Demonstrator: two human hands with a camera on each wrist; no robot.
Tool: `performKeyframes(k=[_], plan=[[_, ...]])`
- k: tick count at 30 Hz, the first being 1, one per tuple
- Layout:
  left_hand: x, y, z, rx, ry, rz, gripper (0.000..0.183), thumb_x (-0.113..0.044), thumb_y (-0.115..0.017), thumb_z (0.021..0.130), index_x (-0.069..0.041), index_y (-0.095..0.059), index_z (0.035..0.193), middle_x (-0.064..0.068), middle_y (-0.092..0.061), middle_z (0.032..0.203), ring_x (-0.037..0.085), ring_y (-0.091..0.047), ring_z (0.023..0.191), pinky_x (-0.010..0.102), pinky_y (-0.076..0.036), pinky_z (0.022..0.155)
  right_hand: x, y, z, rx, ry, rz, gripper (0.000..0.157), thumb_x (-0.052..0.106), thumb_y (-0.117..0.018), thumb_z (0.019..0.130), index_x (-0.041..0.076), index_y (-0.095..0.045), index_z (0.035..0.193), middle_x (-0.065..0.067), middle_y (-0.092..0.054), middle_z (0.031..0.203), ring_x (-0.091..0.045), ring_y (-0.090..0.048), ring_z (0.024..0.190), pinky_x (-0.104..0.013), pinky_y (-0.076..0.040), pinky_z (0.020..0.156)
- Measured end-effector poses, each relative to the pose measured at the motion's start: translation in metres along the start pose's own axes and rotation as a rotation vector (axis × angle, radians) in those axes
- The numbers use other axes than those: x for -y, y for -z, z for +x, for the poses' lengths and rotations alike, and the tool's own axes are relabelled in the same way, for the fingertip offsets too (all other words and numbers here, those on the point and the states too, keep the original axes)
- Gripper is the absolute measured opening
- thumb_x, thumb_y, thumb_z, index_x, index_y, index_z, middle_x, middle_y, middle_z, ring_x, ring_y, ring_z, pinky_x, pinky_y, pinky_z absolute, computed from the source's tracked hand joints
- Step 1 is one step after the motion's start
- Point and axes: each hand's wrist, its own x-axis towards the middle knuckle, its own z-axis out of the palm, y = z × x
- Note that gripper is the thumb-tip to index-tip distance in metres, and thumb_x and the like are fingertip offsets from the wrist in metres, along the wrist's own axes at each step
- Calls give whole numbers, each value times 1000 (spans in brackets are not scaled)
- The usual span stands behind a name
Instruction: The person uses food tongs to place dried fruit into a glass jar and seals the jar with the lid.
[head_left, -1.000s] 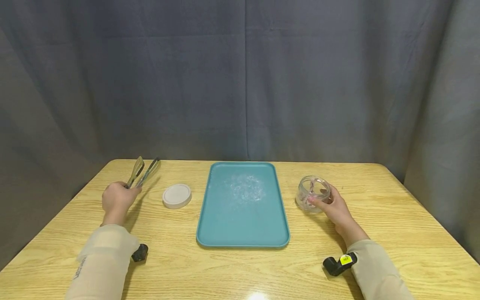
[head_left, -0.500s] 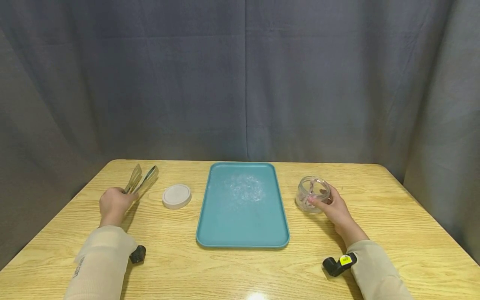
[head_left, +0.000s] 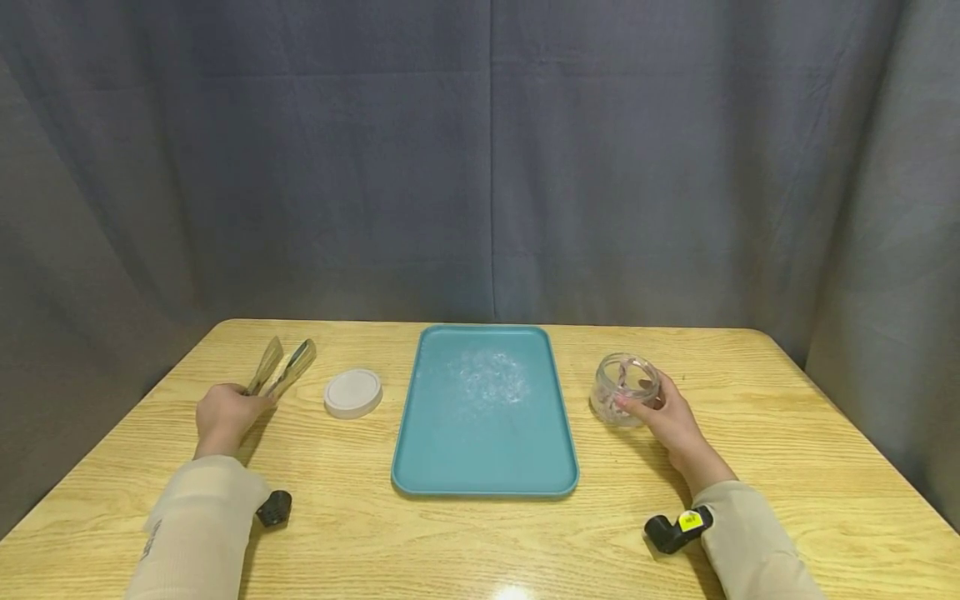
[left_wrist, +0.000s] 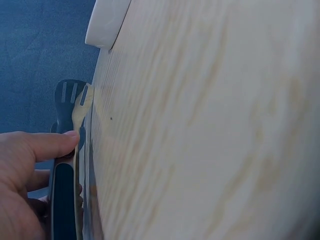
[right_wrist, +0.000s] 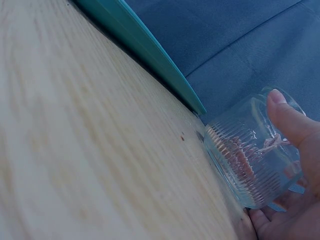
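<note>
At the left of the table, my left hand (head_left: 225, 414) grips a pair of tongs (head_left: 266, 367) with slotted heads, which spread apart and point away from me. In the left wrist view the thumb lies along the tongs (left_wrist: 64, 200), low beside the tabletop; the other fingers are partly hidden behind the handle. Over on the right, my right hand (head_left: 672, 423) holds a clear, lidless glass jar (head_left: 617, 406) by its side, the thumb near the rim. The jar stands on the table. Pinkish strips (right_wrist: 242, 160) show through its ribbed wall in the right wrist view.
A teal tray (head_left: 480, 467) lies in the middle of the wooden table (head_left: 337, 533), with a patch of white powder (head_left: 491, 379) on its bottom. Between tongs and tray sits a round white lid (head_left: 353, 393). Grey curtain (head_left: 480, 167) hangs behind the table.
My left hand has moved slightly back toward me and lower with the tongs, whose heads now sit closer to the tabletop. The right hand and jar have stayed in place.
</note>
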Motion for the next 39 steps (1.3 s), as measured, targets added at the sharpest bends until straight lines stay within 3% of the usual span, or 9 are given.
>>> performKeyframes(k=[12, 17, 23, 28, 33, 36, 39], plan=[[0, -3, -1, -22, -4, 28, 48, -27, -61, 76, 15, -54, 97, 30, -54, 91, 42, -48, 81, 44, -39, 66, 0, -1, 0, 0, 8, 20, 85, 34, -62, 78, 6, -8, 138, -21, -22, 135, -38, -19, 122, -53, -18, 93], [-2, -1, -2, -10, -8, 48, 53, -33, -61, 75, 16, -53, 95, 29, -54, 86, 41, -49, 77, 44, -39, 63, 0, -3, 1, -11, 1, 19, 86, 36, -62, 78, 6, -9, 138, -21, -23, 135, -38, -21, 121, -53, -19, 92], [-9, -2, -3, 20, -18, 128, 70, -43, -57, 77, 16, -43, 111, 36, -42, 97, 50, -38, 88, 51, -34, 70, -2, -1, 0, -7, -2, 9, 89, 38, -62, 77, 6, -7, 138, -22, -21, 135, -39, -20, 121, -53, -18, 93], [-19, -4, -1, -63, -90, 143, 77, -47, -51, 80, 14, -33, 123, 40, -31, 111, 53, -29, 99, 57, -26, 78, -1, -1, 0, -17, 2, 6, 90, 41, -62, 76, 6, -8, 138, -22, -22, 135, -40, -20, 120, -54, -17, 92], [-39, -7, -2, -145, -212, -40, 70, -39, -52, 83, 11, -31, 127, 34, -32, 119, 49, -26, 109, 57, -25, 84, -4, -2, 2, -11, 6, 7, 91, 42, -62, 76, 7, -6, 139, -22, -21, 135, -40, -19, 121, -55, -16, 92], [-50, -11, -2, -129, -290, -116, 70, -39, -53, 83, 12, -31, 127, 32, -34, 120, 47, -29, 111, 55, -28, 86, -4, -2, 2, -10, 6, 1, 91, 43, -61, 76, 7, -6, 139, -23, -20, 135, -40, -19, 121, -55, -16, 92], [-59, -14, -2, -84, -324, -111, 76, -43, -53, 81, 11, -29, 128, 34, -30, 125, 48, -24, 115, 58, -25, 86, -4, -2, 1, -13, 7, 6, 89, 40, -62, 77, 7, -7, 138, -22, -22, 135, -37, -23, 119, -52, -19, 93]])
